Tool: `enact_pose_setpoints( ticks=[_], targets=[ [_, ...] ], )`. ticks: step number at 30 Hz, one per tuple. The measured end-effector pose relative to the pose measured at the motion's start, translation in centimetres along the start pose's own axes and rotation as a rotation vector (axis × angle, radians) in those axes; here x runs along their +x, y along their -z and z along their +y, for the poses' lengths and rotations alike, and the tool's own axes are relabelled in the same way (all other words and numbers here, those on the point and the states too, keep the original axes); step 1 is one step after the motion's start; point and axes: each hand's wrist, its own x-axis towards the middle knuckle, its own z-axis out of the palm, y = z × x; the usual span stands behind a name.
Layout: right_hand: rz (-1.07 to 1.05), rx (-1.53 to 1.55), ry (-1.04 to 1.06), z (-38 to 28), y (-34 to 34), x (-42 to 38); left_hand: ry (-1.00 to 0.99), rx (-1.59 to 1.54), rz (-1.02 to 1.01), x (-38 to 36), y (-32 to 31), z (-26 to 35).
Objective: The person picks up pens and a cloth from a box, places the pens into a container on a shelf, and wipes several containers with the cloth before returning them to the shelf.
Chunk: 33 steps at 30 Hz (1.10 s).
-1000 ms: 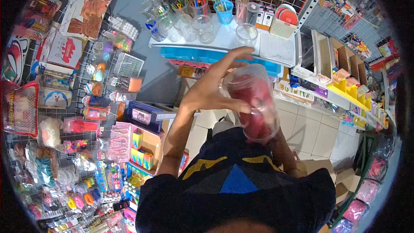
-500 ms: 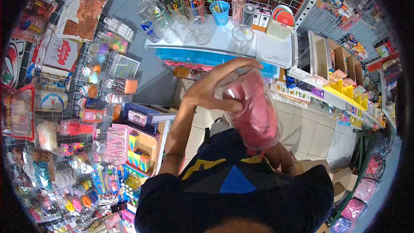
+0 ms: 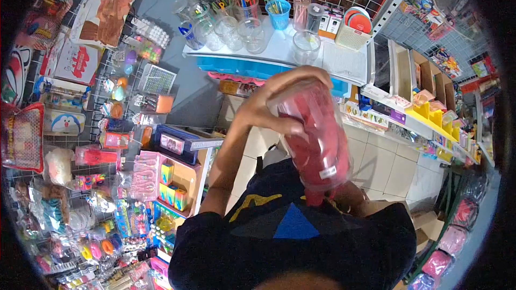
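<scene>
A clear jar (image 3: pixel 317 139) is tilted in front of my chest, with a red cloth-like material in and against it; a small white label shows low on it. My left hand (image 3: pixel 279 102) wraps round the upper end of the jar, thumb on the near side. Below the jar, my right hand (image 3: pixel 338 196) is mostly hidden behind it, close to a red piece (image 3: pixel 314 197) that hangs under the jar's lower end. What its fingers hold cannot be made out.
A white shelf (image 3: pixel 279 43) ahead bears several clear jars, a blue basket (image 3: pixel 278 13) of pens and an empty glass-like jar (image 3: pixel 306 47). Hanging packets cover the left wall rack. Compartmented shelves (image 3: pixel 430 83) stand at the right, above a tiled floor (image 3: pixel 376 164).
The jar has turned slightly in my left hand, and a white label now shows on its lower part. More red material is visible below it. The view has shifted slightly.
</scene>
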Motion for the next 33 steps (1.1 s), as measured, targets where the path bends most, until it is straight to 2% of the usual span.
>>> enact_pose_setpoints(
  ticks=[4, 5, 8, 12, 17, 21, 23, 25, 31, 33],
  targets=[
    [0.010, -0.017, 0.025, -0.3, 0.4, 1.0, 0.051, 0.519, 0.104, 0.2, -0.9, 3.4],
    [0.020, -0.026, 0.034, -0.2, 0.5, 1.6, 0.050, 0.470, 0.166, 0.3, -1.3, 3.5],
    [0.030, -0.038, 0.042, -0.1, 0.4, 2.4, 0.235, 0.551, 0.123, 0.9, -2.6, 4.2],
    [0.028, -0.047, 0.047, 0.3, 0.0, 1.2, -0.025, 0.579, 0.101, 0.3, -1.9, 1.5],
    [0.036, -0.085, 0.061, 0.2, -0.1, 1.6, 0.001, 0.279, 0.259, -1.3, -1.2, -1.0],
    [0.038, -0.090, 0.050, 0.3, 0.1, 1.0, -0.098, 0.137, 0.405, -2.6, -0.6, -2.7],
    [0.039, -0.085, 0.042, 0.2, 0.1, 0.3, -0.193, -0.026, 0.402, -5.9, 3.6, -7.3],
    [0.046, -0.074, 0.033, 0.2, 0.2, -0.3, -0.255, -0.133, 0.492, -7.8, 5.0, -8.1],
    [0.095, 0.034, 0.032, -0.7, 1.2, -0.8, -0.379, -0.260, 1.040, -8.0, 2.6, -2.2],
    [0.122, 0.147, 0.047, -1.2, 1.3, -0.5, -0.490, -0.395, 0.972, -8.7, 3.6, -2.3]
  ],
)
